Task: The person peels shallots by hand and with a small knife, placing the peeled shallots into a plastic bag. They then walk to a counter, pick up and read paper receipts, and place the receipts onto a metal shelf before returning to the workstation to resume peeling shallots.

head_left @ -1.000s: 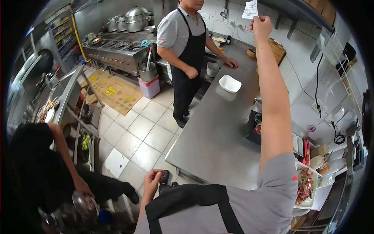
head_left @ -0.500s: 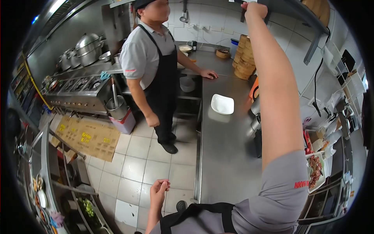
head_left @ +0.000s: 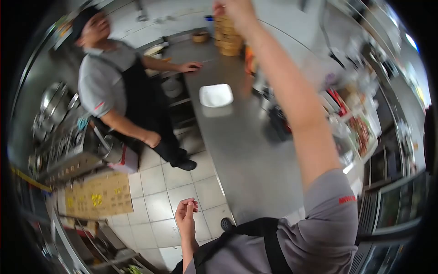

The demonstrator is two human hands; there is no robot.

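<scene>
The stack of bamboo steamers (head_left: 226,37) stood on the steel counter (head_left: 242,150) just below the right hand (head_left: 232,9), the nearest thing to it, though the blur left it unclear whether hand and stack touched. The right hand was raised at full arm's reach to the top edge of the view. Its fingers seemed drawn together, but the edge cut them off and the smear hid the rest, so it could not be told whether they gripped anything.

A small round bowl (head_left: 200,36) sat on the counter near that hand, to its left. Further down the arm, on its left side, a white square dish (head_left: 216,95) lay alone on the bare steel. On the other side of the arm, well apart from the hand, a tray of reddish food (head_left: 363,132) rested among blurred clutter.

The left hand (head_left: 186,213) hung low over the tiled floor, just beside the near corner of the counter, its fingers loosely curled in toward the palm with nothing seen in them.

Left of the raised arm a co-worker (head_left: 119,93) in a grey shirt and black apron stood by the counter's edge, with one hand (head_left: 190,67) flat on the steel. Flattened cardboard (head_left: 98,198) lay on the floor to the left of the low hand.
</scene>
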